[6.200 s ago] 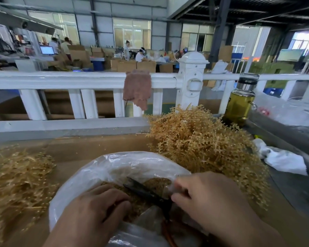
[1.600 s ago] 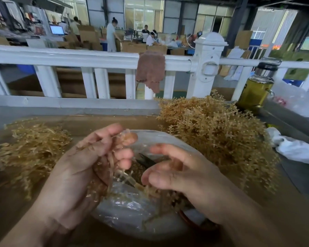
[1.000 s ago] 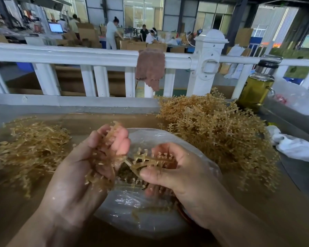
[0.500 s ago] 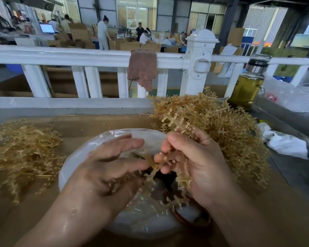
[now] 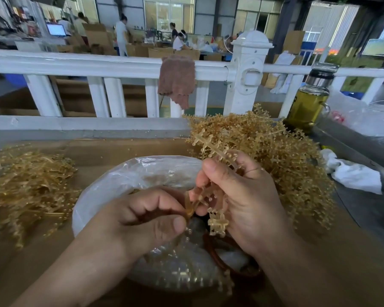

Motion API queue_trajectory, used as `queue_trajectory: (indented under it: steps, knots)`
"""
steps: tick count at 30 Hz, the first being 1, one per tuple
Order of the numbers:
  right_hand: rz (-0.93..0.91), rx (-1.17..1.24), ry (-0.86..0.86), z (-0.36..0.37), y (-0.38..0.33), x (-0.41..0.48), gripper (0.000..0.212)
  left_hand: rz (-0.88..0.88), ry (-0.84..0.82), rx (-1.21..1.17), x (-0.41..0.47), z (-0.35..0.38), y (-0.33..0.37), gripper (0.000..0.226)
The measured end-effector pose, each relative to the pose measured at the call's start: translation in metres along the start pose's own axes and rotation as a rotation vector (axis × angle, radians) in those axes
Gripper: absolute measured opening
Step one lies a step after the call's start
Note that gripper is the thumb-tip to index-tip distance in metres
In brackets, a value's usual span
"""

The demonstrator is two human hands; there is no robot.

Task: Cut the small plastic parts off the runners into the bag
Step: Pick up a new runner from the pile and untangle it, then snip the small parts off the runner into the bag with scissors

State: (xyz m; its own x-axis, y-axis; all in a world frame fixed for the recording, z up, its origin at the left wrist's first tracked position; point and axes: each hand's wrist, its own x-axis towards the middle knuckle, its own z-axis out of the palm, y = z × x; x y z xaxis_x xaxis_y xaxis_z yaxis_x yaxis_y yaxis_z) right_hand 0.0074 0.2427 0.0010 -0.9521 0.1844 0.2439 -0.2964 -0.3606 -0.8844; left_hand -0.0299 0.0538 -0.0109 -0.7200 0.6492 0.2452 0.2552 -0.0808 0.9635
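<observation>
Since half a second ago the left hand (image 5: 146,218) has drawn its spread fingers in. It now pinches the lower end of the runner (image 5: 211,148) between thumb and curled fingertips. The right hand (image 5: 246,202) keeps its fingers wrapped round the middle of the same piece, thumb laid across it. The runner hangs just above the clear bag (image 5: 142,173), its upper end slanting up past the bag's far rim, and neither hand holds a cutter. It looks light, thin and springy, a stiff amber spine with short cross-branches carrying the small parts (image 5: 217,224). The spine is probably the place to grip, since the branches seem likely to snap or snag on fingers and on each other. A reddish-brown loop (image 5: 211,249), probably a scissors handle, lies on the bag's near side under the right hand; the blades cannot be made out. To the right of the bag rises a tangled heap of uncut runners (image 5: 275,156). To its left lies a flatter pile of bare stalks (image 5: 29,187), both on the brown surface (image 5: 111,149).
</observation>
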Motion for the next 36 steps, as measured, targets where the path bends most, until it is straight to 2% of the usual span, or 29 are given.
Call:
queue_trajectory:
  steps: [4,9,13,19,23,27,31,34,36]
  knots:
    - [0.006,-0.056,0.037,-0.001,0.001,0.001,0.025,-0.062,0.073,-0.101,0.0,-0.006,-0.002,0.026]
    - [-0.028,-0.027,0.103,-0.006,-0.001,0.003,0.029,-0.107,0.029,-0.072,-0.001,-0.009,-0.002,0.037]
    - [-0.076,-0.039,0.106,-0.009,-0.004,0.003,0.016,-0.141,0.036,-0.084,0.0,-0.008,-0.003,0.043]
    - [-0.138,-0.081,0.145,-0.005,-0.004,0.001,0.02,-0.15,-0.028,-0.024,0.0,-0.002,0.001,0.059]
    - [-0.133,-0.089,0.125,-0.002,-0.002,-0.001,0.017,-0.098,0.026,-0.066,0.001,0.003,0.0,0.053]
    - [-0.099,-0.052,0.072,-0.002,-0.002,-0.002,0.018,-0.06,0.08,-0.184,0.002,0.005,-0.002,0.028]
    - [-0.087,-0.084,0.037,-0.006,-0.001,0.0,0.024,-0.098,0.118,-0.26,0.002,0.005,-0.003,0.048]
    - [-0.078,-0.139,0.02,-0.008,0.0,0.001,0.03,-0.063,0.119,-0.203,0.004,0.006,-0.006,0.032]
    - [-0.031,-0.15,0.04,-0.01,0.002,0.003,0.043,-0.027,0.166,-0.192,0.006,0.007,-0.009,0.028]
